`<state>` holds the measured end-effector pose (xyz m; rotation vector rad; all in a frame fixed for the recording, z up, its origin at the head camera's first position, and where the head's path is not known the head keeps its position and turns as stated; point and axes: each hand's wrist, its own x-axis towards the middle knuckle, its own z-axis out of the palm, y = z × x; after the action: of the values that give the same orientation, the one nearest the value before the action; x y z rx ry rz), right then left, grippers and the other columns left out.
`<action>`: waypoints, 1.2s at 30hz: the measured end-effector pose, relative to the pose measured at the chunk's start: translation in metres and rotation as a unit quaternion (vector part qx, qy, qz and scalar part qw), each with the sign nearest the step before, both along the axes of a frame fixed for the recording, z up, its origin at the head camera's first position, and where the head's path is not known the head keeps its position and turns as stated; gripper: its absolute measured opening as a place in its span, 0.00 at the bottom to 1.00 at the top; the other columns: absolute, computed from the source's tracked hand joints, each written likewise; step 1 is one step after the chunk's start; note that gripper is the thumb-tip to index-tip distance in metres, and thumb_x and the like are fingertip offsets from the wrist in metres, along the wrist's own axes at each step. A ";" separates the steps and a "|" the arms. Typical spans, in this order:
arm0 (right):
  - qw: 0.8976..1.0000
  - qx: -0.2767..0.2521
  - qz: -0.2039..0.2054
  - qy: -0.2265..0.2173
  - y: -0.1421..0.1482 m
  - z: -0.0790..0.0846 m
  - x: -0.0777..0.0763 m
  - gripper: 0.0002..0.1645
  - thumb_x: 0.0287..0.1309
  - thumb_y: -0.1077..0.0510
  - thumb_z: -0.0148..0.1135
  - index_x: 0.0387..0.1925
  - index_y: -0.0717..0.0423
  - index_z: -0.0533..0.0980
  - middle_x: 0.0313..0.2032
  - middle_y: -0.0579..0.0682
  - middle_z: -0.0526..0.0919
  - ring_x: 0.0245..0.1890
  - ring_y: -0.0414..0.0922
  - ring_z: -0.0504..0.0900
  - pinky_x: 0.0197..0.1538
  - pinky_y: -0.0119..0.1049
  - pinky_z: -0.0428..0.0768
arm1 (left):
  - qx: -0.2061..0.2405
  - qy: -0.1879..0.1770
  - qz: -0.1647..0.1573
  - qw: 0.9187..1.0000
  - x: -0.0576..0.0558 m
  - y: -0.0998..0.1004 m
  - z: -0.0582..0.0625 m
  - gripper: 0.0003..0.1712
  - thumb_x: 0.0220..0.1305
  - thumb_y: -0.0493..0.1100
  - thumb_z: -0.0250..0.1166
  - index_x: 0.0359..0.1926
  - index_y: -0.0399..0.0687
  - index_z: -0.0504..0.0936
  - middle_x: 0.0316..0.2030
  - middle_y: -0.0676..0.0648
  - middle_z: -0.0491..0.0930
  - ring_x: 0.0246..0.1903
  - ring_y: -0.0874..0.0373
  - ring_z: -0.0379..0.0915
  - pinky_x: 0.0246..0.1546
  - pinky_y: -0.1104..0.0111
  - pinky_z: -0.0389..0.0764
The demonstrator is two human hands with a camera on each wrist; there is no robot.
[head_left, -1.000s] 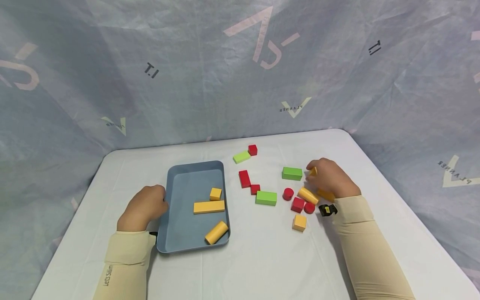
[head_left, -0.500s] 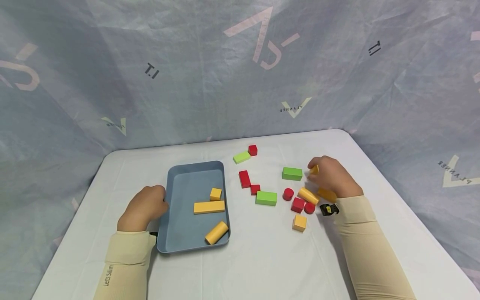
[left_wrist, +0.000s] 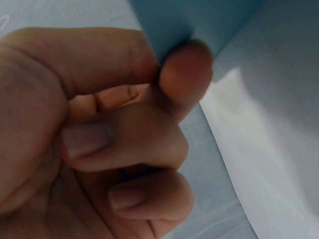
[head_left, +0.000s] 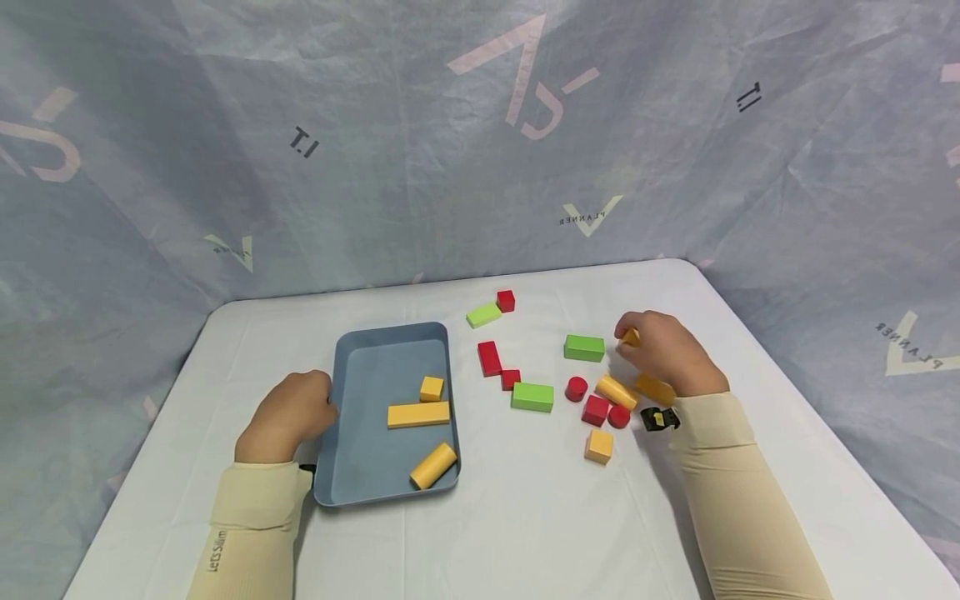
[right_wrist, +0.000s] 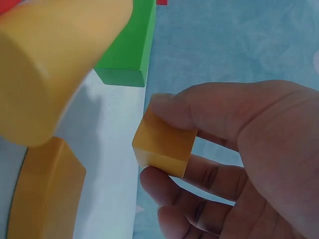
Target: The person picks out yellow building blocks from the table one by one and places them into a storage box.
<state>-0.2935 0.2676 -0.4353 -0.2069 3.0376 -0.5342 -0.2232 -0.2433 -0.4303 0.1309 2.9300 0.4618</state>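
My left hand [head_left: 294, 412] pinches the left wall of a blue-grey tray [head_left: 367, 358]; the left wrist view shows thumb and index finger at its edge [left_wrist: 184, 25], the other fingers curled. Inside the tray lie a yellow cube [head_left: 431, 388], a long yellow block [head_left: 418, 415] and a yellow cylinder [head_left: 432, 465]. Over on the right side of the table, my right hand [head_left: 669, 352] pinches a small yellow block [right_wrist: 167, 142] between thumb and fingers. Close by it are another yellow cylinder [head_left: 617, 392], an orange-yellow block [head_left: 654, 389] partly under the wrist, and a green block [head_left: 584, 347].
Near the right hand sit red cylinders [head_left: 576, 388], a red cube [head_left: 596, 410] and a yellow cube [head_left: 598, 446]. Between tray and hand lie another green block [head_left: 532, 397] and red blocks [head_left: 489, 358]. Farther back are a light green block [head_left: 483, 314] and a red cube [head_left: 506, 301].
My right hand has shifted slightly to the right, still pinching the small yellow block. The left hand and the tray have stayed put.
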 end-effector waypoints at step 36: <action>0.997 -0.005 0.045 0.069 -0.024 0.019 0.010 0.09 0.55 0.54 0.63 0.39 0.49 0.80 0.38 0.50 0.80 0.36 0.48 0.72 0.44 0.50 0.76 | 0.001 -0.001 -0.001 1.000 0.000 0.001 0.001 0.06 0.49 0.30 0.56 0.20 0.41 0.75 0.15 0.46 0.70 0.16 0.53 0.62 0.15 0.62 0.66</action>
<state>-0.2832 0.2432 -0.4160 -0.3953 3.1397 -0.5515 -0.2230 -0.2423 -0.4293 0.1331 2.9274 0.4630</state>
